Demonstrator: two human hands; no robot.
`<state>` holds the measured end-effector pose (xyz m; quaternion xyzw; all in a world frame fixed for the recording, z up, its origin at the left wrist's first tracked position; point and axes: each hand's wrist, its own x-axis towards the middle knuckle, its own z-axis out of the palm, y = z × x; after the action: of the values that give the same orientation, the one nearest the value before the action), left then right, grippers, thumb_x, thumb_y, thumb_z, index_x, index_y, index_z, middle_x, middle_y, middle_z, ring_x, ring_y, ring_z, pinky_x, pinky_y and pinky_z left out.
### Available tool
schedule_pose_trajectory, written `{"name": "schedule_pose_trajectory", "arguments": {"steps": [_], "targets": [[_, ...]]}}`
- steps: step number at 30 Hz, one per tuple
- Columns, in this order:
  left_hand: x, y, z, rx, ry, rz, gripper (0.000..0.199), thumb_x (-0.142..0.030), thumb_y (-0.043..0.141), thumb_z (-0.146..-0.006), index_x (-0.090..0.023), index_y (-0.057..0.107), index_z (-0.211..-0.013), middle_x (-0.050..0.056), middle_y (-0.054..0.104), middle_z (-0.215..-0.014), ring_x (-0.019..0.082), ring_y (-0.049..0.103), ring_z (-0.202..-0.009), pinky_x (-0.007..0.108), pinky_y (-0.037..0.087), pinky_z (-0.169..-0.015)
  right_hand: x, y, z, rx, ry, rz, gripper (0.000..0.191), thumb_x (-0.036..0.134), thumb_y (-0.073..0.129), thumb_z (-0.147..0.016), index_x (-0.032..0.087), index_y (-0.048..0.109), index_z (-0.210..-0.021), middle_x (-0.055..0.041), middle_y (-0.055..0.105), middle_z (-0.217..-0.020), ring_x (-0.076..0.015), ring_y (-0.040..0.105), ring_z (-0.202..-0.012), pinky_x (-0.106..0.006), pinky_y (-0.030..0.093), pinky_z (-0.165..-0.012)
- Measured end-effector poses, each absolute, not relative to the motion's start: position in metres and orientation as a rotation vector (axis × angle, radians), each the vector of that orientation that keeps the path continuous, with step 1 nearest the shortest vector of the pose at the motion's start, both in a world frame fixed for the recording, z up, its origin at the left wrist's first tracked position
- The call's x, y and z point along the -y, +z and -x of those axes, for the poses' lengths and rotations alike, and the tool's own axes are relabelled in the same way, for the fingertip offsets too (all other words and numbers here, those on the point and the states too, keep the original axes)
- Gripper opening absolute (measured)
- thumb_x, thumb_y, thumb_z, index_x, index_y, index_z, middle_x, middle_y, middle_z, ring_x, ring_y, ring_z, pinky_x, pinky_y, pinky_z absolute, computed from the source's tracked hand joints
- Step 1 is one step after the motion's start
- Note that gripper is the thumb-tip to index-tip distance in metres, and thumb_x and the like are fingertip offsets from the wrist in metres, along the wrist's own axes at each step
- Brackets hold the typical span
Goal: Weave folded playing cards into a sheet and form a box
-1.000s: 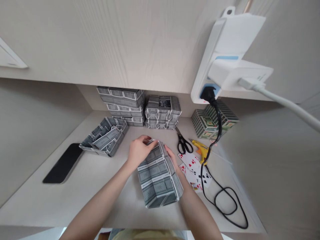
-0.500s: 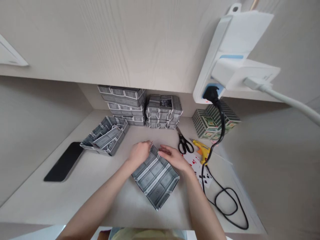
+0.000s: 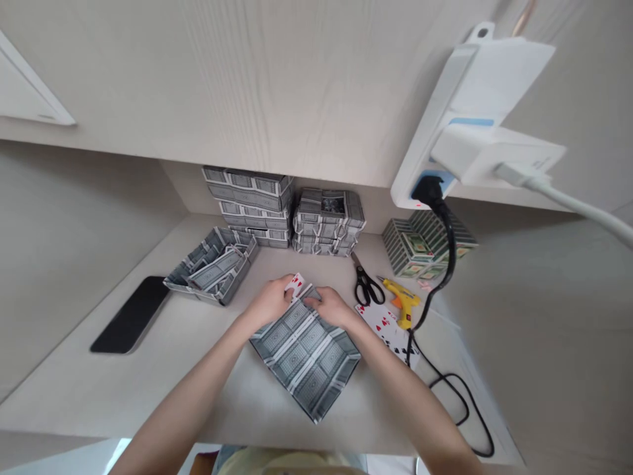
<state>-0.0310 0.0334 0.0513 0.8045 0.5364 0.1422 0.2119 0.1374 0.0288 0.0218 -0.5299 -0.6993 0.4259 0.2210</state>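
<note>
A shallow square box made of grey patterned playing cards [image 3: 309, 353] sits tilted cornerwise between my hands, near the table's front. My left hand [image 3: 273, 300] is closed at its upper left edge, where a card with red hearts [image 3: 295, 284] shows, face out, by the fingers. At the far corner my right hand [image 3: 332, 306] grips the box wall, thumb on the inner side. Right of that hand lie black-handled scissors [image 3: 367, 288], a yellow glue gun [image 3: 404, 302] and loose face-up cards [image 3: 383, 325].
A card box with folded strips [image 3: 212, 269] and a black phone [image 3: 131, 316] lie at left. Stacked grey card boxes [image 3: 254, 204] and green striped boxes [image 3: 413, 247] stand at the back. A power strip [image 3: 440, 122] with cables hangs at upper right.
The heart card's face has come into view by my left hand. My right hand has closed on the box's far corner. The whole view has shifted slightly.
</note>
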Motion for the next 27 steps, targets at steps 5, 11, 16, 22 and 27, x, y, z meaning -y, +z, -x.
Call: {"name": "schedule_pose_trajectory", "arguments": {"steps": [5, 11, 16, 22, 27], "targets": [[-0.03, 0.058, 0.033, -1.524, 0.465, -2.138, 0.016, -0.018, 0.041, -0.081, -0.016, 0.055, -0.087, 0.006, 0.064, -0.08, 0.016, 0.058, -0.071, 0.024, 0.038, -0.061, -0.023, 0.02, -0.147, 1.689, 1.371, 1.305, 0.021, 0.031, 0.052, -0.073, 0.014, 0.061, -0.081, 0.0006, 0.061, -0.073, -0.0128, 0.052, -0.067, -0.023, 0.04, -0.064], [-0.027, 0.063, 0.03, -1.573, 0.408, -2.095, 0.015, -0.019, 0.042, -0.081, -0.016, 0.056, -0.084, 0.006, 0.065, -0.08, 0.016, 0.058, -0.071, 0.023, 0.037, -0.06, -0.017, 0.025, -0.152, 1.497, 1.55, 1.224, 0.026, 0.037, 0.059, -0.069, 0.015, 0.061, -0.083, 0.0, 0.062, -0.075, -0.013, 0.053, -0.068, -0.024, 0.041, -0.066], [-0.025, 0.067, 0.024, -1.655, 0.337, -2.097, 0.014, -0.017, 0.042, -0.08, -0.016, 0.055, -0.085, 0.008, 0.065, -0.079, 0.016, 0.06, -0.071, 0.023, 0.036, -0.058, -0.016, 0.025, -0.152, 1.497, 1.521, 1.235, 0.027, 0.038, 0.061, -0.068, 0.015, 0.062, -0.081, 0.0004, 0.062, -0.075, -0.013, 0.053, -0.068, -0.024, 0.04, -0.067], [-0.024, 0.073, 0.02, -1.662, 0.254, -2.091, 0.013, -0.016, 0.045, -0.077, -0.016, 0.054, -0.086, 0.009, 0.066, -0.079, 0.016, 0.061, -0.073, 0.022, 0.037, -0.057, -0.013, 0.026, -0.151, 1.486, 1.519, 1.238, 0.026, 0.038, 0.061, -0.067, 0.015, 0.062, -0.079, 0.0015, 0.061, -0.072, -0.013, 0.053, -0.067, -0.024, 0.04, -0.066], [-0.023, 0.073, 0.022, -1.672, 0.181, -2.1, 0.017, -0.018, 0.042, -0.079, -0.015, 0.054, -0.091, 0.011, 0.066, -0.082, 0.018, 0.062, -0.075, 0.023, 0.038, -0.057, -0.012, 0.023, -0.151, 1.493, 1.53, 1.244, 0.027, 0.037, 0.061, -0.066, 0.015, 0.062, -0.081, 0.0016, 0.062, -0.073, -0.0129, 0.053, -0.068, -0.024, 0.04, -0.067]]}}
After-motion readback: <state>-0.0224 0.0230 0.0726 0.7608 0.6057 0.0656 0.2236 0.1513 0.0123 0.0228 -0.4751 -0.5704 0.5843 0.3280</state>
